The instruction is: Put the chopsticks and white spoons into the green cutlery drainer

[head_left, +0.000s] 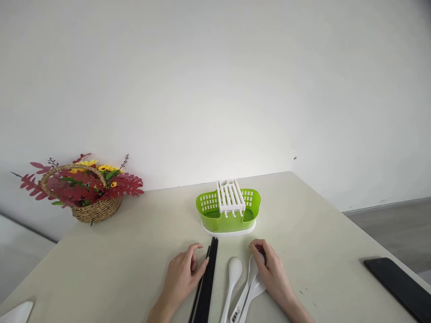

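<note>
My left hand hovers or rests beside a bundle of black chopsticks. Its fingers are loosely bent, and the thumb reaches the bundle's left edge without gripping it. My right hand is over the bowl ends of two white spoons, the middle spoon and the right spoon. Its fingers curl loosely with a gap behind the thumb, and part of both bowls is hidden. A third white spoon lies apart, between the hands. Beyond them stands a green basket with a white slotted rack across it.
A white tray sits under the green basket. At the back left is a wicker basket of artificial flowers. A black phone lies near the table's right edge. A white object is cut off at the lower left. Behind the table rises a wall.
</note>
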A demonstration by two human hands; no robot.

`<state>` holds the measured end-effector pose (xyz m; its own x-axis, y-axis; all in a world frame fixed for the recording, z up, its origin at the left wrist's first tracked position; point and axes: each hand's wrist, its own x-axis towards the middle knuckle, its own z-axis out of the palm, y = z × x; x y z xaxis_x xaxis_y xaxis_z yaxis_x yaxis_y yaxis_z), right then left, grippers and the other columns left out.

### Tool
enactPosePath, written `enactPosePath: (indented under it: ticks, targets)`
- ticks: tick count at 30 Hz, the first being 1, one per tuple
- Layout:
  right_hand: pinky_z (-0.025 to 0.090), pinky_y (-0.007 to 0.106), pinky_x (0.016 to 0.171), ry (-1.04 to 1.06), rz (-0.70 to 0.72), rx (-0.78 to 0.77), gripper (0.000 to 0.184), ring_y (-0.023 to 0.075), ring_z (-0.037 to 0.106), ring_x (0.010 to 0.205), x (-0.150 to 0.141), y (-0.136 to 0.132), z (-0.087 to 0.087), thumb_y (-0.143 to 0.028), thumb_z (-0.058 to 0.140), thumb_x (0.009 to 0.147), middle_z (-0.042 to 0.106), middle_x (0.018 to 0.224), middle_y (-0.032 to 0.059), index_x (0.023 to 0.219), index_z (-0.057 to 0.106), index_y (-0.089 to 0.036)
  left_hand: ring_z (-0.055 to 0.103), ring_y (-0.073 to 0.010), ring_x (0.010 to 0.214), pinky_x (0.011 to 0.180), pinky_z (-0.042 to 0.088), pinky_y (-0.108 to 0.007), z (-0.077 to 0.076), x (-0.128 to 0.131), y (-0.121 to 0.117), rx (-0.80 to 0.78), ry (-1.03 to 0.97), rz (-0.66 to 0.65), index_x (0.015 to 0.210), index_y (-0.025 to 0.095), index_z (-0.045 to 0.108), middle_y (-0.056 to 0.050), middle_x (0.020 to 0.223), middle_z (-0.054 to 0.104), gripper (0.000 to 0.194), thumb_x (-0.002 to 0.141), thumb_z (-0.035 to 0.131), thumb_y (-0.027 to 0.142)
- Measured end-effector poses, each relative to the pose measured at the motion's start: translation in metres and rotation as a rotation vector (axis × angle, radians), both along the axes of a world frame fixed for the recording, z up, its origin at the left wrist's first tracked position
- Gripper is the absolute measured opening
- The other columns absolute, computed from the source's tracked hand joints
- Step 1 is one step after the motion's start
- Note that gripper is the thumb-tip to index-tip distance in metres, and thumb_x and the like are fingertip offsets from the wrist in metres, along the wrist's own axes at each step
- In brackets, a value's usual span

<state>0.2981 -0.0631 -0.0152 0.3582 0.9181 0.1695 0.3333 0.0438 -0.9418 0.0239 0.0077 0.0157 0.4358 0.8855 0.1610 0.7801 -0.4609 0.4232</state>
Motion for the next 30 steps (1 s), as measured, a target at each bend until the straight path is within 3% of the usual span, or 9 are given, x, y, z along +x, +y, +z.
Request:
enactPosePath:
  ticks: [9, 21, 26, 30]
  targets:
    - [0.048, 0.032, 0.077, -0.007, 0.014, -0.016, 0.03, 0.0211, 0.062, 0.084, 0.001, 0.0, -0.005, -0.052, 0.047, 0.102, 0.067, 0.088, 0.0013, 0.095, 0.059, -0.026, 0.057, -0.0164, 0.063, 0.068, 0.044, -0.027, -0.001, 0.0, 0.001, -0.05, 0.033, 0.017, 0.119, 0.025, 0.061, 0.006, 0.067, 0.053, 0.033, 0.097, 0.055, 0.049]
    - [0.048, 0.031, 0.077, -0.019, 0.011, -0.018, 0.032, 0.0207, 0.061, 0.082, 0.001, -0.001, -0.003, -0.054, 0.046, 0.101, 0.067, 0.088, 0.0016, 0.095, 0.059, -0.025, 0.061, -0.0178, 0.068, 0.07, 0.045, -0.028, 0.013, 0.002, -0.005, -0.102, 0.001, 0.045, 0.109, 0.025, 0.064, 0.004, 0.071, 0.058, 0.025, 0.096, 0.056, 0.045]
    - [0.048, 0.031, 0.077, -0.036, 0.011, -0.03, 0.031, 0.0201, 0.062, 0.083, 0.001, -0.001, -0.005, -0.052, 0.045, 0.102, 0.068, 0.09, 0.0017, 0.096, 0.06, -0.025, 0.066, -0.0211, 0.081, 0.078, 0.051, -0.031, 0.015, -0.002, -0.021, -0.073, -0.112, 0.073, 0.102, 0.024, 0.063, -0.002, 0.084, 0.066, 0.026, 0.099, 0.052, 0.048]
    - [0.048, 0.031, 0.077, -0.039, 0.004, -0.018, 0.031, 0.0198, 0.063, 0.082, 0.001, -0.001, -0.004, -0.052, 0.046, 0.101, 0.068, 0.088, 0.0014, 0.095, 0.06, -0.025, 0.067, -0.0238, 0.088, 0.085, 0.054, -0.037, 0.006, -0.008, -0.042, -0.006, -0.158, 0.123, 0.101, 0.024, 0.064, -0.005, 0.092, 0.068, 0.026, 0.097, 0.056, 0.049]
